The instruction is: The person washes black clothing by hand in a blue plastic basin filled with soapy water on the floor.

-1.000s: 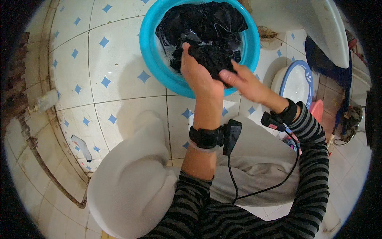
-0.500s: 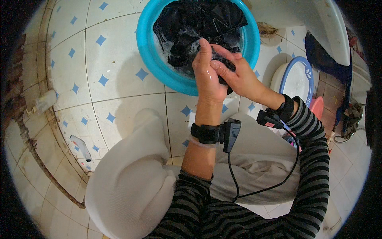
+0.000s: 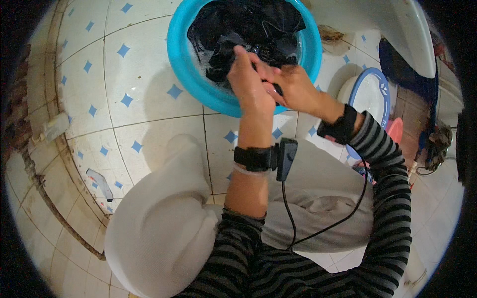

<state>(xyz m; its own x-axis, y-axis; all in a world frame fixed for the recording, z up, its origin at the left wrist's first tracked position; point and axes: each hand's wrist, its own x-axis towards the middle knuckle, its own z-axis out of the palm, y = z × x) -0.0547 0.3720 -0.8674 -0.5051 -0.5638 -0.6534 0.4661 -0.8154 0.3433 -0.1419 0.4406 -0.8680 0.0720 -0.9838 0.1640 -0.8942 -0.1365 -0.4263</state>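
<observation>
- White floor tiles [image 3: 124, 74] with small blue diamonds spread under everything, grimy along the left edge where a dark pipe [image 3: 54, 213] runs.
- On that floor, at the top of the view, sits a round turquoise basin [image 3: 181, 64] holding soapy water.
- A black garment [image 3: 248, 25] fills the basin, wet and bunched; its bulk runs roughly left to right across the bowl, and one twisted end trails down toward the near rim, where the hands meet.
- The left hand [image 3: 251, 87] is over the basin's near edge, fingers [image 3: 243, 57] curled shut on a fold of the dark cloth.
- The right hand [image 3: 293, 87] presses in from the right, touching the left one, its fingers closed on the same fold, a sliver of black showing between the two.
- Both wrists wear black bands; the left one carries a small black box [image 3: 286, 159] with a cable hanging down.
- Striped grey-and-black sleeves [image 3: 392, 198] are pushed up the forearms, and pale trousers [image 3: 159, 223] cover the bent knees just below.
- To the right, near the basin, stands a white tub with a blue rim [image 3: 370, 94], with a pink thing [image 3: 396, 131] just beside it.
</observation>
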